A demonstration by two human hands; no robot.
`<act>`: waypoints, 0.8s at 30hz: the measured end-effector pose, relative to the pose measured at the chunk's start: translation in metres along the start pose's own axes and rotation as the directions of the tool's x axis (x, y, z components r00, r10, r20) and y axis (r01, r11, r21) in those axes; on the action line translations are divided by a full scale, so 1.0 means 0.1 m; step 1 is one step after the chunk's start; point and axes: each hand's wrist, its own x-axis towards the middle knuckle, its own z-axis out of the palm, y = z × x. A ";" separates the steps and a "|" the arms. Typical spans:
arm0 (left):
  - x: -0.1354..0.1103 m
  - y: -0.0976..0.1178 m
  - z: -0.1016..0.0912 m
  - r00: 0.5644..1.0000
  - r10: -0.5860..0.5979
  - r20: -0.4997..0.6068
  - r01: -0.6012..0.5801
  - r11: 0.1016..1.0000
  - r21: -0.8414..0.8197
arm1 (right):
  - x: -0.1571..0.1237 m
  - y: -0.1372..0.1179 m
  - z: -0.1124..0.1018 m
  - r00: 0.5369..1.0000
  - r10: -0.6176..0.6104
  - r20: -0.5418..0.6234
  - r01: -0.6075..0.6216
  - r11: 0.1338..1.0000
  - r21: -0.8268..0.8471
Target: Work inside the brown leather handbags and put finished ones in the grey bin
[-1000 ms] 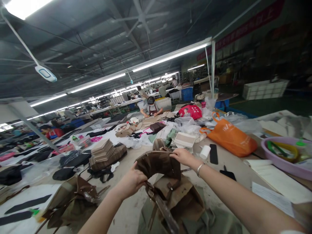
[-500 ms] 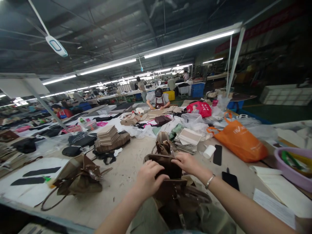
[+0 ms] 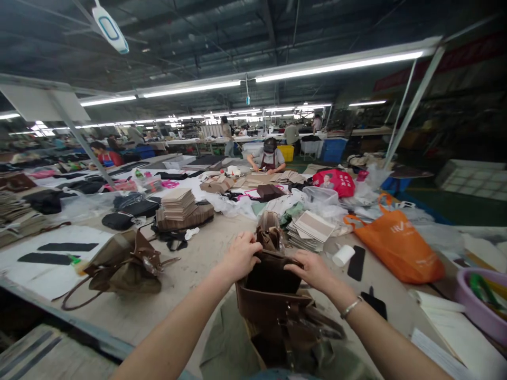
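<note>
A brown handbag point(image 3: 269, 303) stands close in front of me, its dark mouth gaping toward my view. My left hand point(image 3: 241, 255) is closed on the far left part of the bag's rim, thumb toward the inside. At the far right of the same rim, my right hand point(image 3: 313, 269) pinches the edge between thumb and fingers. Straps and clear-wrapped fittings hang on the bag's near side. Just beyond the rim sits another brown bag piece point(image 3: 269, 235), partly hidden. Over on the left, a second brown handbag point(image 3: 127, 266) leans on the table with its handle looped out.
A stack of beige panels point(image 3: 177, 203) lies beyond the left bag, and more flat panels point(image 3: 311, 229) lie past my right hand. To the right are a white roll point(image 3: 343, 256), a black phone point(image 3: 356, 263), an orange bag point(image 3: 412, 243) and a purple basin point(image 3: 471, 301). A co-worker point(image 3: 269, 157) sits opposite.
My left hand has moved up and away along the rim, and the bag's mouth is wider open. My right hand still grips the rim. The view has tilted and shifted slightly.
</note>
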 end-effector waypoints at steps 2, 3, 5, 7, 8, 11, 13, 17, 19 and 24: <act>0.02 -0.02 0.03 0.999 0.045 -0.015 -0.045 0.999 -0.026 | 0.02 -0.04 -0.04 1.000 0.002 -0.016 -0.002 1.000 0.028; 0.02 -0.03 0.05 0.998 0.057 -0.026 -0.058 0.998 -0.035 | 0.03 -0.05 -0.05 1.000 0.001 -0.020 0.000 0.999 0.034; 0.03 -0.04 0.07 0.996 0.076 -0.047 -0.078 0.996 -0.045 | 0.06 -0.08 -0.06 1.000 -0.004 -0.010 0.004 0.999 0.037; 0.03 -0.05 0.09 0.995 0.088 -0.054 -0.091 0.995 -0.047 | 0.11 -0.10 -0.05 1.000 -0.004 0.003 0.004 0.999 0.039; 0.03 -0.05 0.10 0.995 0.082 -0.054 -0.084 0.995 -0.047 | 0.13 -0.11 -0.03 1.000 -0.007 0.007 0.007 0.999 0.042; 0.02 -0.06 0.11 0.999 0.042 -0.017 -0.043 0.997 -0.063 | 0.18 -0.13 0.01 1.000 -0.029 0.009 0.028 0.998 0.064; 0.02 -0.07 0.12 1.000 0.019 0.012 -0.018 0.997 -0.071 | 0.20 -0.13 0.04 0.999 -0.047 -0.003 0.047 0.996 0.082; 0.02 -0.05 0.16 0.999 -0.040 0.022 0.041 0.998 -0.048 | 0.22 -0.13 0.06 0.998 -0.059 -0.030 0.061 0.994 0.095; 0.02 -0.04 0.18 0.997 -0.070 0.023 0.071 0.997 -0.043 | 0.21 -0.13 0.06 0.997 -0.063 -0.044 0.067 0.994 0.090; 0.01 -0.03 0.19 0.993 -0.109 0.046 0.112 0.992 -0.064 | 0.21 -0.16 0.07 0.994 -0.105 -0.035 0.106 0.993 0.049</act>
